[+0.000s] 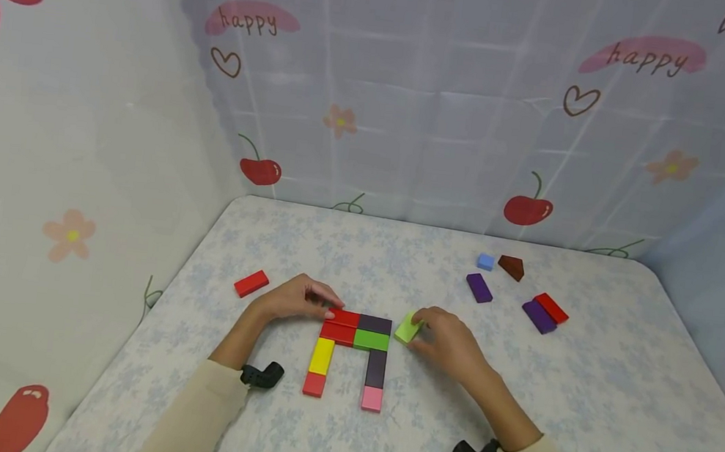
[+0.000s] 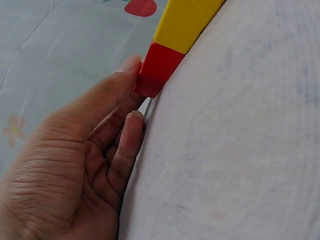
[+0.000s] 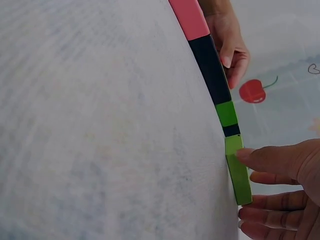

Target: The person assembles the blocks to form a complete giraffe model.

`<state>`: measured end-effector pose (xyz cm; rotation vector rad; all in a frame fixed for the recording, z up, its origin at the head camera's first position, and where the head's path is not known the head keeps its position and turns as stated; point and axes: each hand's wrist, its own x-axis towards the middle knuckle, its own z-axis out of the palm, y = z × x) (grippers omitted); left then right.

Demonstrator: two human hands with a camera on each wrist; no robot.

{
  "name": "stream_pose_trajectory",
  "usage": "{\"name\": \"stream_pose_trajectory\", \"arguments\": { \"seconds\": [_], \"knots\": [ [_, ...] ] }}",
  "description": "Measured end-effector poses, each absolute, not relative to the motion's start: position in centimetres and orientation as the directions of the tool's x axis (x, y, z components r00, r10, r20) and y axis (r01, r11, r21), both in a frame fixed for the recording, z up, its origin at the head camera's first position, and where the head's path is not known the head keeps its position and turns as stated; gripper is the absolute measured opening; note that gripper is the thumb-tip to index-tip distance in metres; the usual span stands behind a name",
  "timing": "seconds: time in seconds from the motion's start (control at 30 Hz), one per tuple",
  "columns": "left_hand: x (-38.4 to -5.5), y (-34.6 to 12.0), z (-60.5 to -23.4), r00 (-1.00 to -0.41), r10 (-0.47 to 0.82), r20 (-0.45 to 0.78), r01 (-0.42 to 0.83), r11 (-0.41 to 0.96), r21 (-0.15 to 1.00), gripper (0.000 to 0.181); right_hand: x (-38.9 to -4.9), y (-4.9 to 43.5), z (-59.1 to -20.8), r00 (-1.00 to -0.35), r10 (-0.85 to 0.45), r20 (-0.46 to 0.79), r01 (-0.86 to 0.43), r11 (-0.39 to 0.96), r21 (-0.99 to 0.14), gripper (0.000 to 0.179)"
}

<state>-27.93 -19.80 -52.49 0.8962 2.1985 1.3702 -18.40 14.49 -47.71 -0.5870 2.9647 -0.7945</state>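
Observation:
My left hand (image 1: pixel 297 298) rests against the top left corner of a flat block arrangement, its thumb and fingertips touching the upper red block (image 1: pixel 344 318). My right hand (image 1: pixel 452 342) pinches a light green block (image 1: pixel 406 329) by its side, just right of the dark block (image 1: pixel 375 324) in the top row. Below that row lie another red block (image 1: pixel 338 335) and a green block (image 1: pixel 371 340). A yellow block (image 1: pixel 321 356) and a short red block (image 1: pixel 314 384) form the left leg. The right leg is a dark block (image 1: pixel 376 369) with a pink block (image 1: pixel 372 399).
A loose red block (image 1: pixel 252 284) lies left of my left hand. Towards the back right are a small blue block (image 1: pixel 485 262), a brown block (image 1: pixel 511 267), a purple block (image 1: pixel 479 288), and another purple block (image 1: pixel 539 317) touching a red block (image 1: pixel 551 308).

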Motion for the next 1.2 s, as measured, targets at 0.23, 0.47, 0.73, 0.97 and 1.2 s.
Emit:
{"name": "stream_pose_trajectory", "arguments": {
  "seconds": [0.23,0.47,0.73,0.97,1.2],
  "knots": [
    [-27.95,-19.73,-52.51,-0.719,0.695,0.001,0.313,0.324,0.893,0.025,-18.37,14.22,-47.87,-0.921,-0.373,0.113,-0.381,0.800,-0.464,0.036],
    [-27.93,-19.70,-52.47,-0.719,0.695,0.003,0.314,0.322,0.893,0.025,-18.33,13.92,-48.01,-0.927,-0.357,0.114,-0.368,0.809,-0.460,0.035],
    [-27.90,-19.71,-52.48,-0.722,0.691,-0.003,0.305,0.323,0.896,0.025,-18.25,13.71,-48.05,-0.931,-0.346,0.116,-0.360,0.818,-0.450,0.035],
    [-27.96,-19.81,-52.67,-0.720,0.694,0.006,0.311,0.315,0.897,0.026,-18.18,13.67,-48.22,-0.927,-0.347,0.139,-0.372,0.822,-0.431,0.036],
    [-27.87,-19.71,-52.47,-0.709,0.705,0.021,0.317,0.291,0.903,0.025,-18.04,13.58,-48.16,-0.930,-0.342,0.138,-0.367,0.827,-0.425,0.035]
  ]
}}
